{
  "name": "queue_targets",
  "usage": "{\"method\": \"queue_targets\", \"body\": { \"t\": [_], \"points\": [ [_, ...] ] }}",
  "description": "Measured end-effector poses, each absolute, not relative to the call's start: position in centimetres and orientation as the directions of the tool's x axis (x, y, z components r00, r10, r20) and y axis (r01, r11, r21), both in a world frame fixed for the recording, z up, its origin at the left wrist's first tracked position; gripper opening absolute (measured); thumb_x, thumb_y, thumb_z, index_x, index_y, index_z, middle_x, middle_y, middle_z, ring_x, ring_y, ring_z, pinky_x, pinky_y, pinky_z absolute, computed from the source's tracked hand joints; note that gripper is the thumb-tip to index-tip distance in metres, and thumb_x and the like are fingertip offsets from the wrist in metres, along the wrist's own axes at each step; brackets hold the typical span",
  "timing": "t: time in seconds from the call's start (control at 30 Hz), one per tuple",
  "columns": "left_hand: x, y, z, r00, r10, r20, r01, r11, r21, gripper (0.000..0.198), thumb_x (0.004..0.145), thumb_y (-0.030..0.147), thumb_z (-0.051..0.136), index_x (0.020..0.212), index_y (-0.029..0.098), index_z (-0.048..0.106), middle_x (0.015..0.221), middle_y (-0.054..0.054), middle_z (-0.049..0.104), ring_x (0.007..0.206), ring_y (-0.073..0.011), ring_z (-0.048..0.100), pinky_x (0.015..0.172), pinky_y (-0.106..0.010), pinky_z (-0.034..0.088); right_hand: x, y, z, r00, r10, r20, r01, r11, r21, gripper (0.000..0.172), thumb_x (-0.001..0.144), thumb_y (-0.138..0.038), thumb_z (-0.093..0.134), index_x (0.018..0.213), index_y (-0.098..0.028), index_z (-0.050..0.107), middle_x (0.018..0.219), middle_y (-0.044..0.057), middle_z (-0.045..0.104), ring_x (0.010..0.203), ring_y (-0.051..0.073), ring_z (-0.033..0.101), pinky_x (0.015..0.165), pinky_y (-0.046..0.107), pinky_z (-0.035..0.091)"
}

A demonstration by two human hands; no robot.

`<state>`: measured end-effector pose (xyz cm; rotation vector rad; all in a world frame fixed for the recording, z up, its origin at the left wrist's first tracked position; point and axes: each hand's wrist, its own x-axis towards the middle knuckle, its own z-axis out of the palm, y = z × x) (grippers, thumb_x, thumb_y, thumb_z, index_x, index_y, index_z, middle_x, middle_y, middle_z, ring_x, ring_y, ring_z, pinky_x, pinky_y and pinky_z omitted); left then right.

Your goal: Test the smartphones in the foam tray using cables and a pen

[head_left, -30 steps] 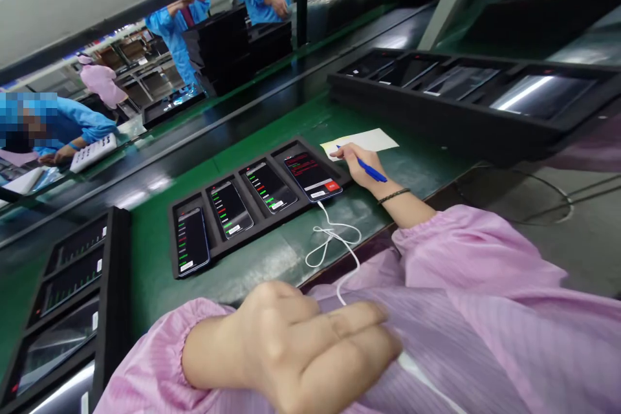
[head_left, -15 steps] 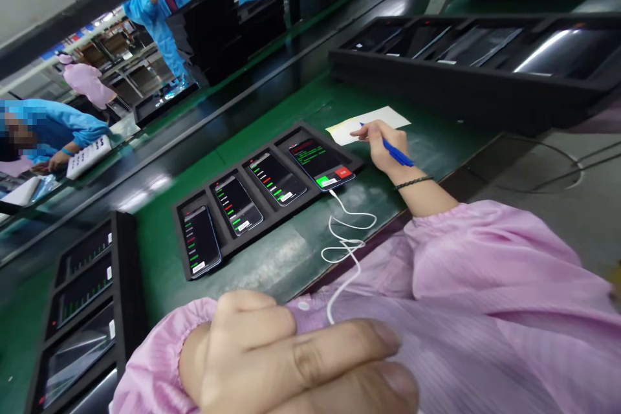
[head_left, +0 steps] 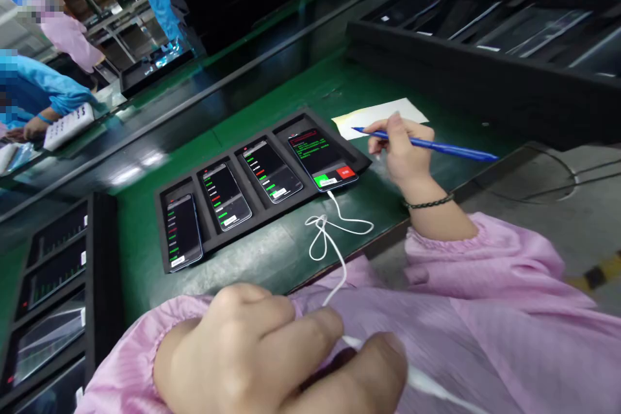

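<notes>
- The blue pen (head_left: 456, 149) is grasped in the grip of the right hand (head_left: 405, 149), with its tip pointed left and its long axis laid roughly crosswise, the back end jutting out to the right.
- The white paper (head_left: 381, 114) is placed just beyond the right hand and to its left, with its long side set across the view; its left end is overhung by the pen tip, but whether contact is made cannot be told.
- The paper is reached more nearly by the right hand; the left hand (head_left: 262, 349) is held low in the foreground, well apart, with its fingers curled.
- The white cable (head_left: 429, 383) is seen passing by the left hand's fingers; whether it is grasped there cannot be told.
- The cable is plugged into the near end of the rightmost phone (head_left: 317, 154), which is seated in a black tray (head_left: 252, 189) to the left of the right hand.
- All are carried by the green worktop (head_left: 266, 242), which is flanked by a left-hand tray (head_left: 104, 259) and a deep right-hand tray (head_left: 466, 77).
- Beyond, at far left, a co-worker's blue sleeve (head_left: 65, 90) is seen.
</notes>
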<state>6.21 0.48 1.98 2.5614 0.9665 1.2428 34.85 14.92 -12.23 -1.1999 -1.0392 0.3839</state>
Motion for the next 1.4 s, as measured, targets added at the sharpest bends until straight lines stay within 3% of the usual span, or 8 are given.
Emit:
{"method": "queue_targets", "body": {
  "t": [0.17, 0.23, 0.37, 0.57, 0.83, 0.97, 1.17, 1.4],
  "points": [
    [8.8, -0.4, 2.4, 0.413, 0.656, 0.632, 0.586, -0.723, 0.367, 0.016, 0.089, 0.016, 0.064, 0.093, 0.028, 0.072, 0.053, 0.005, 0.062, 0.04, -0.0115, 0.053, 0.043, -0.026, 0.048, 33.6, 15.5, -11.1, 0.357, 0.832, 0.424, 0.191, 0.379, -0.906, 0.04, 0.078, -0.06, 0.076, 0.088, -0.023, 0.066, 0.061, -0.002, 0.063, 0.047, 0.012, 0.052, 0.046, 0.028, 0.043],
    [9.0, -0.3, 2.8, 0.386, 0.67, 0.634, 0.615, -0.699, 0.365, 0.017, 0.088, 0.016, 0.065, 0.095, 0.03, 0.072, 0.051, 0.005, 0.059, 0.04, -0.0125, 0.052, 0.042, -0.027, 0.047, 33.3, 15.8, -10.7, 0.284, 0.857, 0.429, 0.201, 0.384, -0.901, 0.04, 0.078, -0.062, 0.076, 0.086, -0.024, 0.068, 0.066, 0.0, 0.067, 0.052, 0.014, 0.058, 0.052, 0.03, 0.049],
    [8.0, 0.5, 3.4, 0.567, 0.61, 0.553, 0.568, -0.776, 0.274, 0.015, 0.09, 0.021, 0.066, 0.1, 0.03, 0.072, 0.05, 0.006, 0.057, 0.037, -0.0122, 0.049, 0.039, -0.029, 0.046, 32.9, 16.0, -10.6, 0.184, 0.872, 0.454, 0.279, 0.397, -0.874, 0.046, 0.087, -0.071, 0.06, 0.078, -0.026, 0.071, 0.064, 0.002, 0.069, 0.062, 0.019, 0.068, 0.067, 0.035, 0.058],
    [7.1, 1.6, 2.8, 0.598, 0.63, 0.496, 0.584, -0.766, 0.269, 0.022, 0.089, 0.019, 0.068, 0.108, 0.03, 0.072, 0.065, 0.003, 0.07, 0.048, -0.0156, 0.061, 0.042, -0.03, 0.052, 32.7, 15.6, -12.0, 0.263, 0.863, 0.43, 0.19, 0.391, -0.901, 0.06, 0.087, -0.077, 0.053, 0.059, -0.024, 0.063, 0.039, -0.001, 0.048, 0.034, 0.013, 0.046, 0.038, 0.029, 0.039],
    [7.6, 2.7, 2.3, 0.618, 0.624, 0.479, 0.545, -0.779, 0.311, 0.025, 0.09, 0.019, 0.066, 0.112, 0.03, 0.071, 0.055, 0.004, 0.062, 0.047, -0.015, 0.057, 0.043, -0.028, 0.052, 33.3, 14.7, -12.7, 0.391, 0.801, 0.453, 0.198, 0.408, -0.891, 0.064, 0.088, -0.076, 0.053, 0.048, -0.026, 0.05, 0.035, -0.002, 0.036, 0.03, 0.014, 0.036, 0.034, 0.033, 0.028],
    [7.6, 3.7, 2.2, 0.674, 0.588, 0.446, 0.488, -0.809, 0.328, 0.023, 0.089, 0.019, 0.068, 0.109, 0.03, 0.072, 0.051, 0.005, 0.058, 0.046, -0.0149, 0.056, 0.041, -0.028, 0.051, 33.5, 14.5, -12.5, 0.392, 0.771, 0.502, 0.257, 0.432, -0.864, 0.058, 0.09, -0.072, 0.054, 0.055, -0.025, 0.057, 0.037, -0.003, 0.04, 0.035, 0.014, 0.043, 0.041, 0.032, 0.037],
    [7.5, 4.2, 2.5, 0.686, 0.604, 0.406, 0.464, -0.793, 0.394, 0.017, 0.091, 0.019, 0.066, 0.101, 0.028, 0.074, 0.049, 0.005, 0.057, 0.039, -0.0126, 0.048, 0.035, -0.027, 0.046, 33.1, 14.4, -12.0, 0.267, 0.767, 0.584, 0.307, 0.506, -0.806, 0.054, 0.093, -0.07, 0.05, 0.069, -0.027, 0.071, 0.056, 0.003, 0.064, 0.056, 0.02, 0.062, 0.06, 0.038, 0.05],
    [7.8, 4.4, 2.7, 0.636, 0.65, 0.415, 0.449, -0.749, 0.487, 0.02, 0.094, 0.013, 0.057, 0.089, 0.024, 0.073, 0.045, 0.005, 0.052, 0.035, -0.0096, 0.04, 0.03, -0.023, 0.033, 33.4, 14.5, -12.1, 0.015, 0.726, 0.687, 0.421, 0.619, -0.663, 0.055, 0.099, -0.064, 0.042, 0.069, -0.033, 0.076, 0.061, 0.002, 0.069, 0.071, 0.025, 0.065, 0.085, 0.049, 0.043]
  ]
}}
